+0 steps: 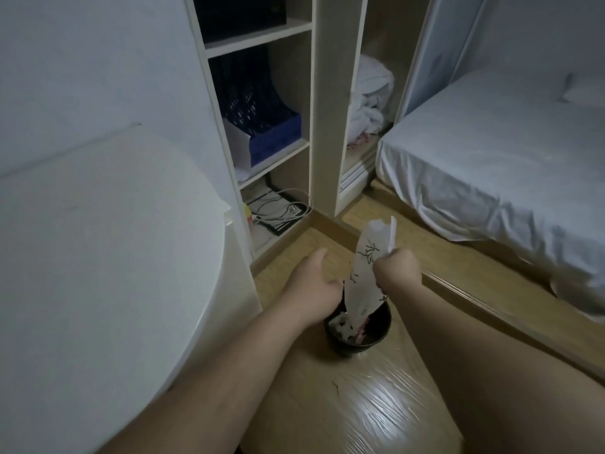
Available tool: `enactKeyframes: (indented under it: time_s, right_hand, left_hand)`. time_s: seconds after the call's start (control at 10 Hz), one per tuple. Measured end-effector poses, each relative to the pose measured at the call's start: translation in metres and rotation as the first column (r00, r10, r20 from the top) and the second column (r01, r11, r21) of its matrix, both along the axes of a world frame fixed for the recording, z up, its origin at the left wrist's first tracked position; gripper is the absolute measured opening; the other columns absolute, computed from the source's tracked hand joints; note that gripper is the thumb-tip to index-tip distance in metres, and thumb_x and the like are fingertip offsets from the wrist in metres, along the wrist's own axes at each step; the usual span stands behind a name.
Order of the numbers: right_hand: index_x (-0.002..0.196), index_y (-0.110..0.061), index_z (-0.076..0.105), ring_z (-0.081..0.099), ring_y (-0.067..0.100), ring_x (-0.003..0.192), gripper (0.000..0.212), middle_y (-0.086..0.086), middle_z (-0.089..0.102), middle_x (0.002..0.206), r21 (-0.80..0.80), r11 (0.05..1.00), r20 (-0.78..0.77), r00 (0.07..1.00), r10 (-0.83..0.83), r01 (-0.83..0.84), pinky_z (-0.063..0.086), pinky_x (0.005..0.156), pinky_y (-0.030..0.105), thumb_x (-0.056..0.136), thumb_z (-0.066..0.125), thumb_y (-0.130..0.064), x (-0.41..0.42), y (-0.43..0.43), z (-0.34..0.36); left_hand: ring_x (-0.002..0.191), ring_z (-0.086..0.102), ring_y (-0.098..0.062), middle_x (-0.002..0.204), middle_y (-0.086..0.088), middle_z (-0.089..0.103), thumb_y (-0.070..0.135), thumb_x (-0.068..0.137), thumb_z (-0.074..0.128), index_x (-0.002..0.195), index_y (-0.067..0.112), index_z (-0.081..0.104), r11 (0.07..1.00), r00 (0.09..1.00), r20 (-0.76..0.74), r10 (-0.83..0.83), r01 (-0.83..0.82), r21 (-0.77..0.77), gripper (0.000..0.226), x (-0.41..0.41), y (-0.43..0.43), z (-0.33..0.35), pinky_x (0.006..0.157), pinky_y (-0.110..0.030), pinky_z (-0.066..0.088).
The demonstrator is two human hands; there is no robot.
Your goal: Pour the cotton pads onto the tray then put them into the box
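My right hand grips a white, crumpled plastic bag with dark print near its upper end. The bag hangs upright with its lower end inside a small black bin on the floor. My left hand is beside the bag at the bin's left rim, thumb spread and fingers pointing down; the fingertips are hidden and it holds nothing that I can see. White and pink scraps lie in the bin. No cotton pads, tray or box are in view.
A white round table fills the left. Behind the bin stands a shelf unit with a blue file box, cables and bedding. A bed with a white sheet is at the right, on a raised wooden step.
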State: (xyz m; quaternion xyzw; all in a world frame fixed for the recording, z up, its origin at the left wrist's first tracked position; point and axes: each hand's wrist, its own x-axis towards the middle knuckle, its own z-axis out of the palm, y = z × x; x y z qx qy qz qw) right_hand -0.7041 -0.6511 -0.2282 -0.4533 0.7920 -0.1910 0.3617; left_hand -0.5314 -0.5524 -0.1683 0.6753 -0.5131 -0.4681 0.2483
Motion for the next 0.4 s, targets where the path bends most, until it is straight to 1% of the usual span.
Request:
enactKeyframes:
  time_s: [0.1, 0.2, 0.3, 0.4]
  right_hand:
    - [0.125, -0.005, 0.058, 0.069, 0.029, 0.081, 0.037, 0.014, 0.068, 0.102, 0.072, 0.997, 0.014, 0.999, 0.032, -0.033, 0.060, 0.061, 0.035, 0.090, 0.058, -0.017, 0.000, -0.005, -0.010]
    - [0.141, -0.003, 0.049, 0.068, 0.026, 0.083, 0.055, 0.017, 0.066, 0.117, 0.121, 0.991, 0.013, 0.998, 0.061, -0.062, 0.049, 0.049, 0.028, 0.092, 0.061, -0.024, 0.013, -0.005, -0.007]
    - [0.158, -0.006, 0.029, 0.067, 0.023, 0.085, 0.072, 0.014, 0.061, 0.124, -0.010, 0.995, 0.074, 0.992, 0.100, -0.099, 0.054, 0.055, 0.030, 0.093, 0.056, -0.019, 0.036, -0.007, 0.006]
    - [0.157, -0.010, 0.035, 0.066, 0.026, 0.104, 0.068, 0.011, 0.059, 0.136, -0.258, 0.964, 0.164, 0.980, 0.114, -0.069, 0.058, 0.083, 0.041, 0.094, 0.057, -0.020, 0.065, -0.008, 0.041]
  left_hand:
    - [0.138, 0.053, -0.027, 0.164, 0.003, 0.038, 0.028, 0.094, 0.062, 0.159, 0.038, 0.027, 1.000, 1.000, 0.000, 0.002, -0.002, -0.011, 0.075, -0.003, -0.006, 0.000, 0.109, -0.048, 0.051]
    - [0.134, 0.057, -0.035, 0.155, -0.009, 0.051, 0.031, 0.092, 0.063, 0.157, 0.042, 0.029, 1.000, 1.000, -0.002, 0.015, -0.015, 0.004, 0.074, 0.001, -0.010, 0.000, 0.105, -0.050, 0.054]
    - [0.134, 0.057, -0.030, 0.154, -0.004, 0.053, 0.032, 0.092, 0.061, 0.155, 0.044, 0.030, 0.999, 0.999, 0.003, 0.045, -0.045, -0.012, 0.071, 0.006, -0.010, 0.003, 0.106, -0.050, 0.053]
    - [0.133, 0.054, -0.014, 0.151, 0.010, 0.049, 0.026, 0.098, 0.056, 0.154, 0.044, 0.033, 0.986, 0.998, -0.032, 0.056, -0.060, -0.154, 0.063, 0.009, 0.000, 0.030, 0.107, -0.045, 0.052]
